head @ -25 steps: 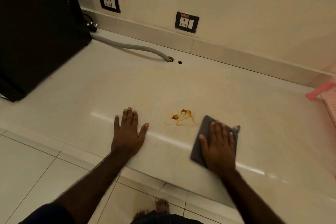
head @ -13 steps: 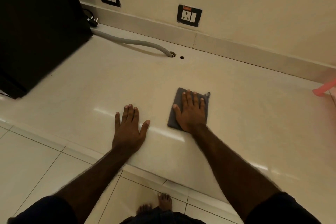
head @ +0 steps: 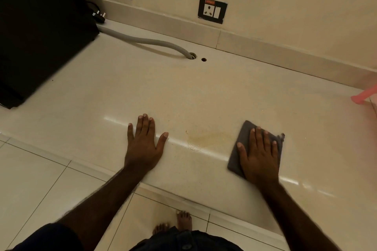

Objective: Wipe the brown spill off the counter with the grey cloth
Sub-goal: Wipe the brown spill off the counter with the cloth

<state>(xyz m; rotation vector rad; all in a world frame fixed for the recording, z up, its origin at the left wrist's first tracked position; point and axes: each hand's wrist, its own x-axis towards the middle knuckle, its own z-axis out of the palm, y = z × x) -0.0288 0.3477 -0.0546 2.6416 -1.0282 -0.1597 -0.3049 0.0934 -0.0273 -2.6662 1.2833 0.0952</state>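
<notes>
Head view: both hands lie flat on the tabletop point(head: 204, 91).
Right hand point(head: 258, 155): grip spread flat, palm pressing the grey cloth point(head: 234, 159); it has slid back right from half a second ago.
Brown spill point(head: 206, 138): now uncovered, thinned to a pale smear between the hands.
Left hand point(head: 143, 142): grip splayed, holding nothing, unmoved near the front edge.

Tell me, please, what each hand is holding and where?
Nothing is gripped: the right hand presses flat on the grey cloth, and the left hand lies flat on the counter.
</notes>
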